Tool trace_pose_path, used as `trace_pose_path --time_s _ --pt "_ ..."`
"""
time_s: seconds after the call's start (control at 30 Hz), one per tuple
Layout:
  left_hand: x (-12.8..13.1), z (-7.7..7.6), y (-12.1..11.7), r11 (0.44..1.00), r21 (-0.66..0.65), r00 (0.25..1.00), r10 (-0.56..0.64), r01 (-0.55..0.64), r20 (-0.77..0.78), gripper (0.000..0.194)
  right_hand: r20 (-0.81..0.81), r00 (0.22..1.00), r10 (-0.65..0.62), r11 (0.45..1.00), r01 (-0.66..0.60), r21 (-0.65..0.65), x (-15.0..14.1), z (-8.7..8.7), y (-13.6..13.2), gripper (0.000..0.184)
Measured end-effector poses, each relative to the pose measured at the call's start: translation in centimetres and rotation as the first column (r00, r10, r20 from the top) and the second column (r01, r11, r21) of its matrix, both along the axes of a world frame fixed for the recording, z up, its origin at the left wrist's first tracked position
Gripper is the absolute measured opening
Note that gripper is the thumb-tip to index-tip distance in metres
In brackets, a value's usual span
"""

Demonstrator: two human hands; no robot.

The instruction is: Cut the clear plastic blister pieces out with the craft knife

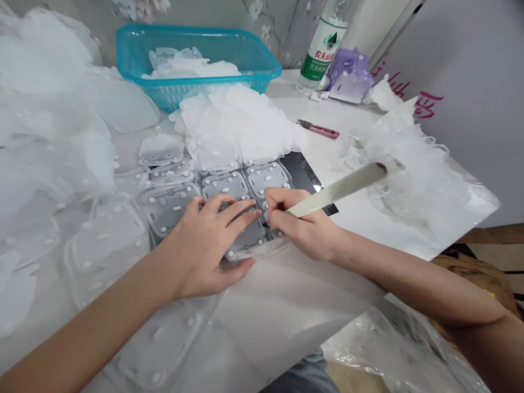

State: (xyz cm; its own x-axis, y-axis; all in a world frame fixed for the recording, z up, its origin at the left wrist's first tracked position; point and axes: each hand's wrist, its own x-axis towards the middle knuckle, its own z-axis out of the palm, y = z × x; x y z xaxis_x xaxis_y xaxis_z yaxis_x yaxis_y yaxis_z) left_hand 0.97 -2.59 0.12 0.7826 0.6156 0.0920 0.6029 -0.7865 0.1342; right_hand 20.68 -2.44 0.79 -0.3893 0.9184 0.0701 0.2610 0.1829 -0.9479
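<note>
My right hand [301,221] is closed around a long, flat, pale-handled tool [339,188], its thin dark tip pointing down at a sheet of clear plastic pieces. The handle slants up to the right; its exact kind is not clear. My left hand [208,240] lies spread on the sheet, fingertips close to the tip. Under both hands the translucent moulded sheet [170,210] shows rounded panels with small white dots and slots. A dark board [301,169] lies beneath it, its right edge showing. Part of the sheet is hidden by my hands.
A blue basket [204,33] holding white plastic pieces stands behind a loose pile [241,120]. More translucent pieces [49,109] are heaped at left. Pink-handled snips [321,130], a water bottle [321,52] and a purple packet [350,73] lie beyond. Plastic scraps [413,169] are heaped at right.
</note>
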Motion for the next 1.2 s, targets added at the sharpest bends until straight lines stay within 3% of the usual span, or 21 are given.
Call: trace_pose_path --time_s 0.27,0.43,0.67,1.2 --pt "0.1 -0.1 -0.3 1.000 -0.006 1.000 0.014 -0.014 0.016 0.056 0.049 0.999 0.010 1.000 -0.009 -0.011 -0.4 0.7 -0.8 0.024" --pt "0.0 0.0 -0.1 1.000 -0.020 1.000 -0.004 0.005 0.013 0.057 -0.011 0.996 -0.091 0.994 0.090 -0.056 -0.3 -0.1 -0.3 0.021" --pt "-0.4 0.0 0.0 0.998 -0.050 0.998 -0.043 0.046 0.051 0.029 -0.110 0.978 -0.180 0.982 0.171 -0.083 -0.1 -0.9 0.6 0.022" --pt "-0.5 0.1 0.2 0.993 -0.097 0.998 -0.063 0.065 0.017 0.030 -0.176 0.971 -0.162 0.984 0.172 0.042 0.0 -1.5 0.8 0.019"
